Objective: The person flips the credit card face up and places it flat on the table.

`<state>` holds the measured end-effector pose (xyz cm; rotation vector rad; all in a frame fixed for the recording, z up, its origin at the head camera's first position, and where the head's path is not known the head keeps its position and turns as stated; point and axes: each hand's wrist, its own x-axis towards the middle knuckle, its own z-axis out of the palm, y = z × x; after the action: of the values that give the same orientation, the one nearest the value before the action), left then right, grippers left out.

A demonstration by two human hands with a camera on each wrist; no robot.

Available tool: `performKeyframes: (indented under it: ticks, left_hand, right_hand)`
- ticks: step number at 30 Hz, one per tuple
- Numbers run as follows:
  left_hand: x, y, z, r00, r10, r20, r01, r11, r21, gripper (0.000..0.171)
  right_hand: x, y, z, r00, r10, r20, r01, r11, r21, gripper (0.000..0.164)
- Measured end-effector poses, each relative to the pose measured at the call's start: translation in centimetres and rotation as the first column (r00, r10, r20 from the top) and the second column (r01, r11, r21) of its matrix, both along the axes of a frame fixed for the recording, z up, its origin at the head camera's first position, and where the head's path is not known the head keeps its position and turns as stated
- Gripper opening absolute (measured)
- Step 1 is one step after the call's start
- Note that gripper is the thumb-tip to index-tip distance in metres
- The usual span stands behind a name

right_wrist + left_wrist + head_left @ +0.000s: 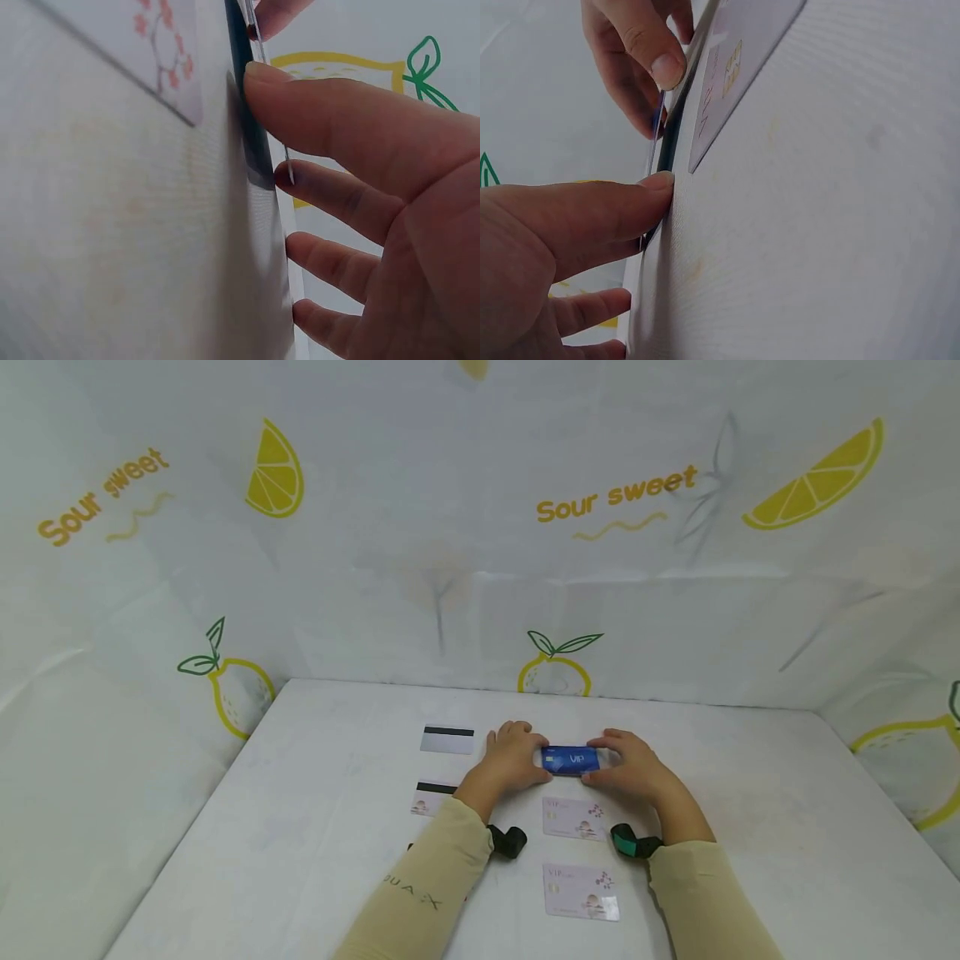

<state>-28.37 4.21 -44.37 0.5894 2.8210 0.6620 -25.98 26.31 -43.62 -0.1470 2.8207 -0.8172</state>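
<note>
A blue card marked VIP (570,761) is held near the back of the white table, its long sides facing front and back. My left hand (512,758) pinches its left end between thumb and fingers. At the right end, my right hand (630,767) pinches it the same way. Seen edge-on in the right wrist view, the card is tilted slightly off the tabletop, with a dark band beneath it. Just in front lies a pale pink VIP card (573,818), and nearer still a second pink VIP card (581,892).
On the left lie a card with a black stripe (447,739) and a pinkish striped card (431,799), partly covered by the left forearm. A dark edge shows beside the left sleeve (420,885). A white lemon-print cloth (420,610) stands behind the table.
</note>
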Motion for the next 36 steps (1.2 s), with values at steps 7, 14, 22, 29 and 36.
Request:
performKeyframes:
  ticks: [7,14,22,29,36]
  left_hand:
    - [-0.03,-0.01,0.06,1.0,0.004,0.023,-0.005,1.0,0.016,0.052]
    - [-0.04,0.03,0.16,1.0,0.003,0.023,-0.003,1.0,0.005,0.052]
    - [-0.06,-0.02,0.16,1.0,-0.003,0.028,0.002,1.0,0.009,0.051]
    - [0.0,-0.06,0.09,1.0,-0.002,0.027,0.002,1.0,-0.002,0.051]
    - [0.05,0.0,0.08,1.0,-0.002,0.022,0.002,1.0,-0.003,0.05]
  right_hand:
    - [0.2,-0.16,0.13,1.0,0.008,-0.004,-0.008,0.999,0.041,0.064]
    - [0.28,-0.29,0.2,1.0,-0.01,0.012,0.009,0.998,0.058,0.065]
    - [0.18,-0.19,0.13,1.0,-0.012,0.022,0.01,0.998,0.064,0.066]
    - [0.25,-0.16,-0.11,1.0,-0.004,0.008,0.003,0.998,0.065,0.066]
    - [0.18,-0.16,-0.16,1.0,-0.009,0.013,0.008,0.998,0.061,0.062]
